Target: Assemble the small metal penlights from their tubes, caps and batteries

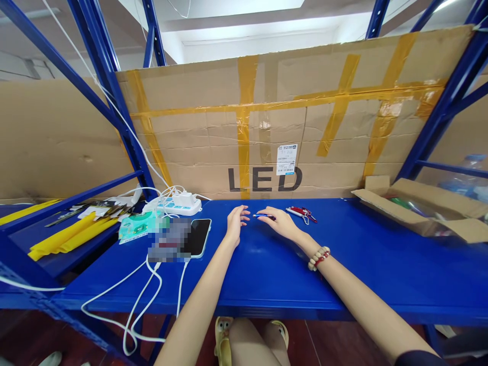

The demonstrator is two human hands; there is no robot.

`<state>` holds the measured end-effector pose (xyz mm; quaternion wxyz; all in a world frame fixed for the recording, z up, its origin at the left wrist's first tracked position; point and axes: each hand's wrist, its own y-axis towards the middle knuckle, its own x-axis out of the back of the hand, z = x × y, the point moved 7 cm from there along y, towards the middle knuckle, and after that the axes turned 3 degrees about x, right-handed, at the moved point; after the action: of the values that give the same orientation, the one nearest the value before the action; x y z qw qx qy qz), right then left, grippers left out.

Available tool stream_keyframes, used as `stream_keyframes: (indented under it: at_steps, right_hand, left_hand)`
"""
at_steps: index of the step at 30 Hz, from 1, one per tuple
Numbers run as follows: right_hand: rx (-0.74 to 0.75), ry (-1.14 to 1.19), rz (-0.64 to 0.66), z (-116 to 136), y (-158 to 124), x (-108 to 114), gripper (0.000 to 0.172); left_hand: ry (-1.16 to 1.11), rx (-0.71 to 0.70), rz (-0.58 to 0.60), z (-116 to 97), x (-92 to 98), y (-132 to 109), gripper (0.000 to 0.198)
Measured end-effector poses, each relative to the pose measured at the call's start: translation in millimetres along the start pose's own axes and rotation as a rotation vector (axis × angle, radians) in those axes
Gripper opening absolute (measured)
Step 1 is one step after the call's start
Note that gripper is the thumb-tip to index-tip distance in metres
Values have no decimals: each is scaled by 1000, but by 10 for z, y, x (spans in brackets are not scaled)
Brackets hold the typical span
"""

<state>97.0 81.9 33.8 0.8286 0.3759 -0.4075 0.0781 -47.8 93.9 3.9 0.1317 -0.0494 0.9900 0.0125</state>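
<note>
Between the fingertips of my right hand point(280, 221) is a small blue item with a silver end point(263, 216), pointing left toward my other hand. A beaded bracelet point(319, 258) circles the right wrist. My left hand point(237, 223) rests at the blue shelf surface point(267, 284) with its fingers slightly curled and apart, holding nothing. A narrow gap separates it from the blue item. Just beyond and right of my right hand lie red and silver small items with metal clips point(304, 214).
At left are a phone point(198, 238), a white power strip point(178, 204), a green packet point(139, 226) and loose white cables. An open cardboard box point(412, 213) sits at right. Tall cardboard point(206, 152) closes off the back, between blue posts.
</note>
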Motion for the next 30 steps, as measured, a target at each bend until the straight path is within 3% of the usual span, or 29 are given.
stream_keyframes:
  at_steps: [14,30]
  right_hand:
    - [-3,-123,81,51,-31,-28,26]
    - [-12,-59,71,98,-14,-23,29]
  left_hand:
    - [-31,50,-23,22,18,-13,29]
    - [97,55,11,71,-19,11,34]
